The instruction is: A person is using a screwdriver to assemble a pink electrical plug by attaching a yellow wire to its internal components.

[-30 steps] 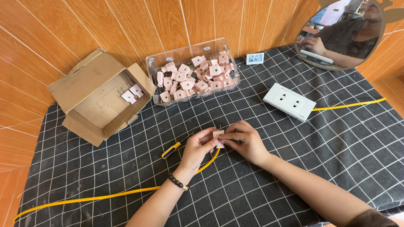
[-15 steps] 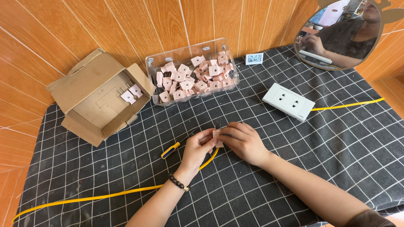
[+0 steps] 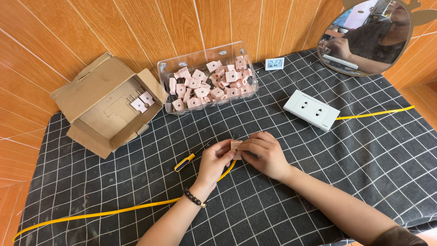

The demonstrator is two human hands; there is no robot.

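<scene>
Two hands meet near the middle of a black cloth (image 3: 318,182) with a white grid, and both pinch one small pink plug (image 3: 236,148) between their fingertips. The left hand (image 3: 215,163) grips the plug from its left side with thumb and curled fingers; a dark bead bracelet (image 3: 195,199) circles that wrist. The right hand (image 3: 264,155) closes over the plug from the right, fingers bent around it. A yellow cable (image 3: 109,212) runs from under the hands toward the lower left edge of the cloth. A screwdriver (image 3: 185,162) with a yellow and blue handle lies just left of the left hand. Behind the hands, a clear plastic tub (image 3: 207,59) holds many more pink plugs. An open cardboard box (image 3: 102,102) to its left holds a couple of plugs too. A white power strip (image 3: 312,110) lies to the right, with another stretch of yellow cable leading off it. A round mirror (image 3: 364,36) leans on the wooden wall.
</scene>
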